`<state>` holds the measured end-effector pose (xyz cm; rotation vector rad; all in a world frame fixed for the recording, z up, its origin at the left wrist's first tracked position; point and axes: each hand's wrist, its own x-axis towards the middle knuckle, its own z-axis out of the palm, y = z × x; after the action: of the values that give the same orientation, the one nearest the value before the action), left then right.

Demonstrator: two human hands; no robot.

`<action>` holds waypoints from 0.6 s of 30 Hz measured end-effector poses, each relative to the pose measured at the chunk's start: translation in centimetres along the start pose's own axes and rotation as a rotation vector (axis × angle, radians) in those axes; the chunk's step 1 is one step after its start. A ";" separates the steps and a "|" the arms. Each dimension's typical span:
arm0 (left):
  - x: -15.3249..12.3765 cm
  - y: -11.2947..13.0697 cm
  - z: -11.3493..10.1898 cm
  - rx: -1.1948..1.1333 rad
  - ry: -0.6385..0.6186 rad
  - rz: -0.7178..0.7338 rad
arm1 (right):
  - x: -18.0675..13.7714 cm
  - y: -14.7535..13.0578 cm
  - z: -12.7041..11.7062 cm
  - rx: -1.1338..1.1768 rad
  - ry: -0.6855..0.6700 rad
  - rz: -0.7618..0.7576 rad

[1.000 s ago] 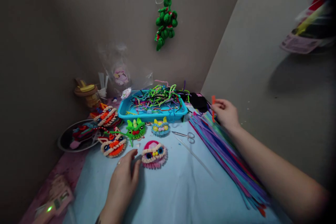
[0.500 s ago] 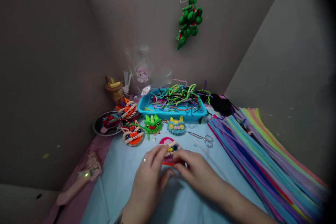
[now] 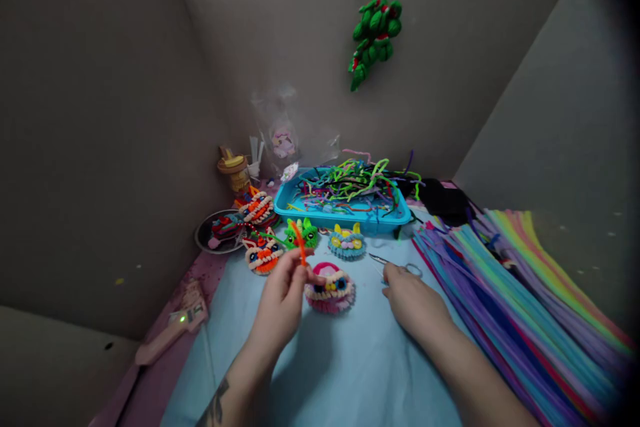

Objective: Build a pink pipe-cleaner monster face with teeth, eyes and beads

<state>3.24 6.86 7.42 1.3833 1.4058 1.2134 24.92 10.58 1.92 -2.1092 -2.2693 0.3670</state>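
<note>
My left hand (image 3: 286, 287) pinches an orange pipe cleaner (image 3: 301, 241), which stands up from its fingertips. Just right of those fingers a pink pipe-cleaner lion head (image 3: 331, 295) lies on the blue cloth, with blue eyes and a cream brow. My right hand (image 3: 413, 297) is closed over the middle of small metal scissors (image 3: 379, 258) lying on the cloth; their blade tips and one finger ring show past it. Behind my hands sit a green head (image 3: 306, 235), a light blue head (image 3: 347, 244) and an orange-and-cream head (image 3: 263, 257).
At the back a blue tray (image 3: 350, 219) is heaped with pipe-cleaner scraps. Long coloured pipe cleaners (image 3: 520, 300) spread along the right. A pink glue gun (image 3: 173, 333) with a green light rests at the left, near a round bowl (image 3: 203, 240). Green ornaments (image 3: 375, 37) hang above.
My hands have parted. The left has lifted the orange pipe cleaner off the pink head, and the right has moved right onto the scissors. The camera view has shifted slightly.
</note>
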 end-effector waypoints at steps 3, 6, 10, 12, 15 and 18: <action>0.6 0.9 2.2 -0.061 -0.269 -0.061 | 0.0 0.3 0.3 0.066 -0.029 0.017; 0.6 1.1 2.9 0.009 -0.409 -0.013 | -0.2 0.9 0.3 0.267 0.152 -0.024; 1.1 0.4 1.1 0.211 -0.400 0.071 | -1.2 0.3 -0.1 0.675 0.455 -0.139; 1.6 -0.6 -0.1 0.334 -0.381 0.117 | -2.0 -0.7 -0.4 0.755 0.529 -0.214; 2.1 -2.4 -0.9 0.440 -0.341 0.184 | -3.0 -2.2 -0.7 0.736 0.538 -0.394; 1.8 -3.4 -0.9 0.385 -0.391 0.221 | -3.5 -3.3 -0.7 0.729 0.481 -0.554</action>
<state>1.50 8.80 4.41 1.9631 1.2678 0.7615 22.14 7.04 3.74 -1.0374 -1.9038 0.4897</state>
